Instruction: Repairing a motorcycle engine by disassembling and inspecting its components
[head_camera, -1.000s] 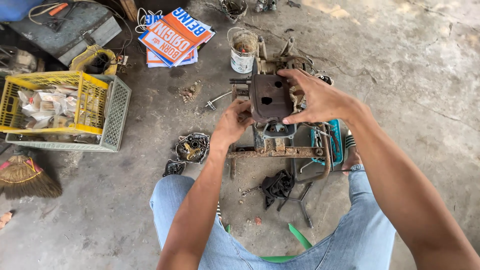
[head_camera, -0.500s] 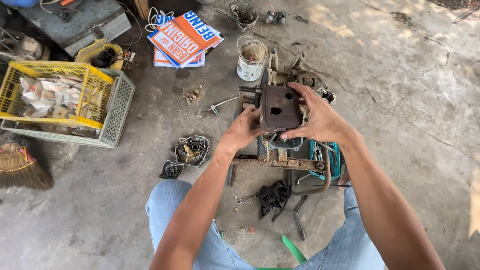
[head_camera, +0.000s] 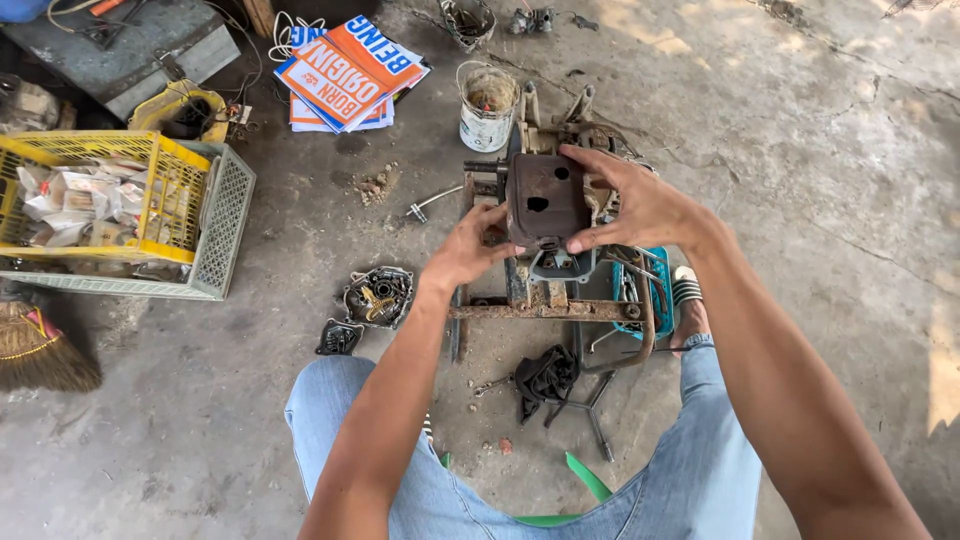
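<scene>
- A rusty brown metal cover (head_camera: 545, 200), boxy with a couple of holes in its face, sits against the front of a small worn engine (head_camera: 560, 180) on the concrete floor (head_camera: 800, 150), straight ahead of the seated person's knees.
- The right hand (head_camera: 630, 205) spreads over the cover's top and right edge, its fingers clasped round it, thumb low at the corner.
- The left hand (head_camera: 470, 245) comes in from the lower left, fingers curled and pressing on the cover's left edge.
- The engine rests on a rusty metal frame (head_camera: 545, 312) whose crossbar runs just below the cover.
- Just right of the frame lies a teal tray (head_camera: 662, 290), next to the person's foot in a striped sandal (head_camera: 686, 288).
- Below the frame, between the knees, lies a crumpled black rag (head_camera: 545, 375).
- Left of the frame lie a round engine part (head_camera: 378, 296) with coils and a small dark cover plate (head_camera: 340, 338).
- Behind the engine stands a dirty white tin can (head_camera: 487, 105).
- Farther left, a yellow crate (head_camera: 105, 190) of small packets sits in a grey crate (head_camera: 215, 235).
- Orange and blue printed sheets (head_camera: 345, 70) lie stacked near the top; a broom (head_camera: 35, 350) lies at the far left.
</scene>
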